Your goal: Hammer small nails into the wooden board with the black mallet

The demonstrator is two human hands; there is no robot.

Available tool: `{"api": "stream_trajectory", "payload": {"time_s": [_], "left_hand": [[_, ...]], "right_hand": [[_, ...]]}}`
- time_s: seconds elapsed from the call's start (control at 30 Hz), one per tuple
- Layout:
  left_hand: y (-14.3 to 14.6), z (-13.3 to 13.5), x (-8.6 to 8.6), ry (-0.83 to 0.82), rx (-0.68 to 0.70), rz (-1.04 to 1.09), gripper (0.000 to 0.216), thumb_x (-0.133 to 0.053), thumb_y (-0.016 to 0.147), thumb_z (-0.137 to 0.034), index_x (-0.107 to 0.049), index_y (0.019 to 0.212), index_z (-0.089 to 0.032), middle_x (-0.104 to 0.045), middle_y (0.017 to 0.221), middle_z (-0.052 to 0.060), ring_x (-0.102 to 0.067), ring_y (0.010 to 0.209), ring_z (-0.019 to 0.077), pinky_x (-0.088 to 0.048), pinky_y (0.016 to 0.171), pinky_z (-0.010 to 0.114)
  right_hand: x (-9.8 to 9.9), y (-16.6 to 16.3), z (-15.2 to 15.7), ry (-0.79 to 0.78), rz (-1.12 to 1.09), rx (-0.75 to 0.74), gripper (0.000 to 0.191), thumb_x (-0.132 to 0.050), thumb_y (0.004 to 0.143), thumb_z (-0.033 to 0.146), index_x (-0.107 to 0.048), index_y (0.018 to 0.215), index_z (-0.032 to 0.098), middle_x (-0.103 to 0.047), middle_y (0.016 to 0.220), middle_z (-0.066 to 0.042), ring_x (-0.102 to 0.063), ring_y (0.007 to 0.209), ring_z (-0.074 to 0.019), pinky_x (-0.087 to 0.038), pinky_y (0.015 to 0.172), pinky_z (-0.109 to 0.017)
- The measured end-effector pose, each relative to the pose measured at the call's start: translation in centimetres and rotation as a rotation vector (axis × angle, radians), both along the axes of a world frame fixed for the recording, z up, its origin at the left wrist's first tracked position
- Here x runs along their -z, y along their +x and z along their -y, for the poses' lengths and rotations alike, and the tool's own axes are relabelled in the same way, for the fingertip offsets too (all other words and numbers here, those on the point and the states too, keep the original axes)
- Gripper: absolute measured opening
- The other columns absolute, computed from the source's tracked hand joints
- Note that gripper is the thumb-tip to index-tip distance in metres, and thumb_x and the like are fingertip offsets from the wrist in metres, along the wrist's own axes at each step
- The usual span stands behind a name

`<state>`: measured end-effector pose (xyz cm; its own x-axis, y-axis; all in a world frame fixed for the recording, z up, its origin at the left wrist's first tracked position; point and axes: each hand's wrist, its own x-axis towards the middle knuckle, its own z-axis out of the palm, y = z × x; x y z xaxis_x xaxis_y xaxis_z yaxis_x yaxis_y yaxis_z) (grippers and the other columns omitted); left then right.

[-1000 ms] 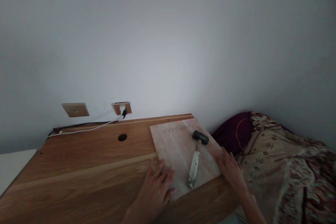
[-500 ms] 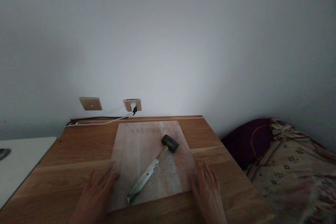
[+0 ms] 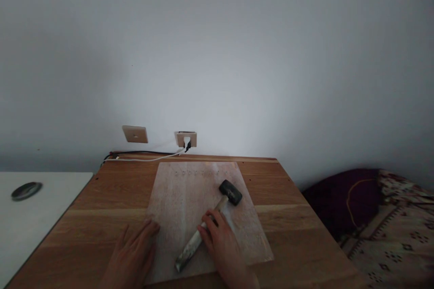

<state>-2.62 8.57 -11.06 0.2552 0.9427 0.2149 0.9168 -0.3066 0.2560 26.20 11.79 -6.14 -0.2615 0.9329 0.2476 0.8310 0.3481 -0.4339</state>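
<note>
A rubber mallet (image 3: 190, 249) with a dark, blocky head and a worn, whitish handle lies slantwise on a pale wooden board (image 3: 176, 198). My right hand (image 3: 220, 239) has its fingers bent over the middle of the handle, and the mallet head rests on the board beyond them. At the board's left edge, my left hand (image 3: 134, 248) lies with fingers spread, partly on the board and partly on the tabletop. Along the board's far edge runs a row of several small marks or pieces, too small to make out.
The board lies on a brown wooden table (image 3: 111, 198) against a wall. Cables (image 3: 149, 159) run along its back to a socket (image 3: 191, 139). At left is a white surface (image 3: 50, 221) with a dark oval object (image 3: 27, 190); patterned bedding (image 3: 400, 239) is at right.
My right hand has moved left from the board's right edge onto the mallet handle. My left hand stays at the left edge. The view has shifted slightly left.
</note>
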Motion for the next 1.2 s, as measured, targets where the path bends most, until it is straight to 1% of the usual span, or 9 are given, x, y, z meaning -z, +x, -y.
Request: {"api": "stream_trajectory", "payload": {"time_s": [0.1, 0.2, 0.33, 0.43, 0.53, 0.67, 0.87, 1.03, 1.2], "left_hand": [[0.8, -1.5, -1.5, -0.02, -0.047, 0.057, 0.033, -0.046, 0.096, -0.03, -0.068, 0.12, -0.029, -0.077, 0.123, 0.004, -0.072, 0.114, 0.0265, -0.043, 0.117, 0.052], [2.6, -5.1, -4.4, -0.026, -0.139, 0.098, 0.033, -0.041, 0.098, -0.029, -0.067, 0.118, -0.022, -0.078, 0.117, 0.009, -0.074, 0.107, 0.0261, -0.047, 0.111, 0.05], [5.2, -12.5, -8.3, -0.134, -0.183, 0.076, 0.034, -0.041, 0.1, -0.027, -0.063, 0.124, -0.019, -0.073, 0.125, 0.014, -0.071, 0.113, 0.0273, -0.052, 0.1, 0.043], [6.0, -17.3, -9.6, -0.189, -0.035, 0.065, 0.036, -0.048, 0.099, -0.026, -0.061, 0.13, -0.014, -0.07, 0.13, 0.018, -0.068, 0.12, 0.0277, -0.05, 0.103, 0.041], [5.8, -20.0, -9.5, -0.191, 0.106, 0.009, 0.034, -0.054, 0.096, -0.026, -0.064, 0.127, -0.015, -0.069, 0.131, 0.017, -0.064, 0.123, 0.0297, -0.049, 0.104, 0.043], [4.2, -21.2, -8.9, -0.172, 0.203, -0.05, 0.033, -0.061, 0.089, -0.023, -0.068, 0.121, -0.017, -0.068, 0.13, 0.015, -0.064, 0.122, 0.0296, -0.048, 0.107, 0.042], [3.0, -21.6, -9.2, -0.135, 0.262, -0.083, 0.032, -0.058, 0.089, -0.024, -0.067, 0.118, -0.017, -0.069, 0.126, 0.014, -0.065, 0.116, 0.0291, -0.049, 0.105, 0.042], [4.1, -21.1, -8.1, -0.17, 0.303, -0.158, 0.029, -0.053, 0.087, -0.016, -0.067, 0.113, -0.016, -0.069, 0.118, 0.014, -0.067, 0.106, 0.0295, -0.052, 0.095, 0.042], [4.4, -21.0, -7.5, -0.148, 0.299, -0.15, 0.032, -0.046, 0.089, -0.008, -0.067, 0.11, -0.018, -0.07, 0.115, 0.012, -0.067, 0.105, 0.0262, -0.051, 0.094, 0.038]], "right_hand": [[-0.8, 2.4, -0.4, -0.033, -0.053, -0.005, 0.02, -0.055, 0.101, 0.02, -0.073, 0.108, 0.024, -0.072, 0.119, -0.008, -0.073, 0.106, -0.0251, -0.061, 0.094, -0.04], [-3.0, 4.6, -2.3, -0.121, -0.051, -0.066, 0.023, -0.051, 0.105, 0.028, -0.072, 0.114, 0.024, -0.071, 0.121, -0.007, -0.074, 0.101, -0.0213, -0.059, 0.09, -0.033], [-6.1, 5.9, -8.3, -0.116, 0.115, 0.113, 0.027, -0.048, 0.106, 0.029, -0.071, 0.118, 0.022, -0.074, 0.115, -0.009, -0.073, 0.1, -0.0212, -0.055, 0.087, -0.03], [-7.4, 5.6, -13.3, -0.102, 0.149, 0.213, 0.029, -0.048, 0.106, 0.028, -0.067, 0.124, 0.016, -0.075, 0.111, -0.012, -0.073, 0.097, -0.0238, -0.052, 0.087, -0.033], [-7.8, 5.2, -16.5, -0.115, 0.19, 0.236, 0.03, -0.049, 0.105, 0.029, -0.064, 0.128, 0.016, -0.077, 0.106, -0.011, -0.072, 0.1, -0.0243, -0.051, 0.086, -0.032], [-7.0, 5.4, -17.8, -0.145, 0.26, 0.225, 0.029, -0.053, 0.103, 0.028, -0.063, 0.128, 0.019, -0.075, 0.112, -0.012, -0.07, 0.106, -0.0244, -0.049, 0.086, -0.031], [-5.3, 7.1, -17.6, -0.171, 0.332, 0.212, 0.033, -0.057, 0.101, 0.026, -0.061, 0.133, 0.016, -0.07, 0.126, -0.016, -0.066, 0.117, -0.0274, -0.048, 0.094, -0.035], [-4.5, 7.3, -17.9, -0.206, 0.367, 0.195, 0.036, -0.061, 0.099, 0.025, -0.061, 0.133, 0.016, -0.073, 0.121, -0.014, -0.068, 0.113, -0.027, -0.049, 0.094, -0.036], [-4.0, 6.6, -18.4, -0.235, 0.374, 0.176, 0.035, -0.06, 0.097, 0.02, -0.063, 0.131, 0.015, -0.076, 0.115, -0.014, -0.069, 0.109, -0.0262, -0.048, 0.095, -0.036]]}}
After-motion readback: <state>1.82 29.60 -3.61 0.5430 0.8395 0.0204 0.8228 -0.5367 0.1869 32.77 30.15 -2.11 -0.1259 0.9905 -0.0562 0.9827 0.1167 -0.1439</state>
